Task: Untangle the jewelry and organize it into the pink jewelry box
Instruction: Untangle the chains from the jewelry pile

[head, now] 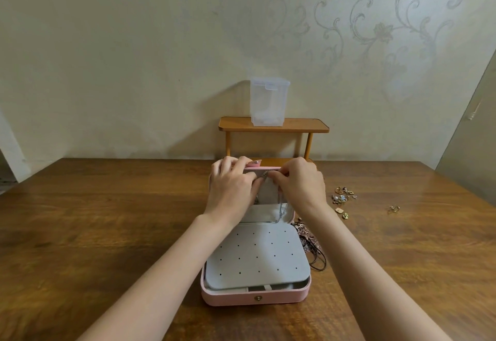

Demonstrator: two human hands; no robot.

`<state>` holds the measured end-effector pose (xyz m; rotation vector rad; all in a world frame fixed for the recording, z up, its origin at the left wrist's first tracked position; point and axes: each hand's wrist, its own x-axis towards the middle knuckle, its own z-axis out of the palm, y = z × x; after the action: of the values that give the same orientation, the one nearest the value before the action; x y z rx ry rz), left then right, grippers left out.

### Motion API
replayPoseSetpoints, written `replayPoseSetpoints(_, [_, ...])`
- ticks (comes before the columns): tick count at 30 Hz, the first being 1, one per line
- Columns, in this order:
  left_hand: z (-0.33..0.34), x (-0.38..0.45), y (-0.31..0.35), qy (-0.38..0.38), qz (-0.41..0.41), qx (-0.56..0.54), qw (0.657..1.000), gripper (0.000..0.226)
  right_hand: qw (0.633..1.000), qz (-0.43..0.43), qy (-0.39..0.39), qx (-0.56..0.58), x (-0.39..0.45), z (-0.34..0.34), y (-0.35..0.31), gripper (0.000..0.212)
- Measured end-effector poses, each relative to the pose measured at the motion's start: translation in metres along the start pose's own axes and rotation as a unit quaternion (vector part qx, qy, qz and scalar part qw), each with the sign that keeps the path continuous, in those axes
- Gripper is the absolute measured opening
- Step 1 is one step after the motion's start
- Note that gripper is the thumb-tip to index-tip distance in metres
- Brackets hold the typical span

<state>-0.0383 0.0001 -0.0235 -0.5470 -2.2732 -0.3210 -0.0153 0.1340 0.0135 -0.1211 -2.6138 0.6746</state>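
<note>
- Head view: pink jewelry box (255, 297) lies open on the table (107, 219), lid upright, likely so a chain can hang inside.
- Silver necklace (279, 210) dangles down the lid's lining.
- Left hand (230, 190) and right hand (300, 187) pinch it narrowly at the lid's top edge.
- Loose earrings (343, 198) and tangled cords (311, 244) wait right of the box.

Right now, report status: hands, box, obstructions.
Both hands, left and right, pinch silver chain at open lid of pink jewelry box. Loose jewelry waits right. Nothing blocks.
</note>
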Motion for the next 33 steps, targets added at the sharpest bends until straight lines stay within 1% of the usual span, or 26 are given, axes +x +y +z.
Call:
replayPoseSetpoints(4, [0.000,0.000,0.002,-0.002,-0.005,0.005,1.000,0.009,0.999,0.028,0.007,-0.025,-0.003,-0.001,-0.002,0.030])
replayPoseSetpoints(8, [-0.001,0.000,0.002,-0.024,0.001,0.022,0.999,0.012,0.997,0.065,0.010,-0.034,-0.006,0.004,-0.001,0.034])
replayPoseSetpoints(13, [-0.007,-0.001,0.000,-0.033,0.011,0.014,0.999,0.022,0.996,0.063,-0.021,-0.055,-0.010,0.005,0.006,0.035])
replayPoseSetpoints(14, [-0.007,0.000,0.000,-0.038,0.010,0.010,0.999,0.027,0.996,0.057,-0.027,-0.062,-0.011,0.004,0.007,0.035])
replayPoseSetpoints(16, [-0.008,0.000,0.001,-0.046,0.012,-0.005,0.999,0.035,0.994,0.035,-0.046,-0.091,-0.015,0.000,0.006,0.033])
replayPoseSetpoints(18, [-0.008,-0.001,0.002,-0.056,0.009,-0.011,0.998,0.036,0.988,-0.002,-0.077,-0.132,-0.020,-0.003,0.004,0.028])
replayPoseSetpoints(20, [-0.012,0.000,0.004,-0.068,0.003,-0.024,0.997,0.036,0.977,-0.051,-0.104,-0.178,-0.025,-0.005,-0.001,0.021])
replayPoseSetpoints(22, [-0.016,0.002,0.003,-0.081,0.014,-0.036,0.996,0.036,0.964,-0.110,-0.113,-0.215,-0.029,-0.004,-0.006,0.021])
replayPoseSetpoints(25, [-0.021,0.004,-0.005,-0.167,0.057,-0.036,0.984,0.053,0.951,-0.174,-0.104,-0.233,-0.030,-0.002,-0.012,0.026])
replayPoseSetpoints(26, [-0.022,0.005,-0.006,-0.183,0.068,-0.037,0.980,0.054,0.950,-0.188,-0.101,-0.229,-0.029,-0.001,-0.013,0.025])
replayPoseSetpoints(27, [-0.024,0.005,-0.007,-0.192,0.074,-0.041,0.978,0.049,0.951,-0.196,-0.103,-0.216,-0.028,0.000,-0.014,0.023])
replayPoseSetpoints(29, [-0.024,0.004,-0.008,-0.186,0.072,-0.058,0.978,0.036,0.961,-0.195,-0.106,-0.165,-0.027,0.000,-0.012,0.022])
replayPoseSetpoints(31, [-0.020,0.002,-0.008,-0.159,0.057,-0.071,0.983,0.029,0.978,-0.165,-0.099,-0.082,-0.022,-0.003,-0.006,0.021])
replayPoseSetpoints(33, [-0.015,0.002,-0.006,-0.113,0.034,-0.096,0.988,0.024,0.988,-0.124,-0.083,0.027,-0.016,-0.006,0.003,0.020])
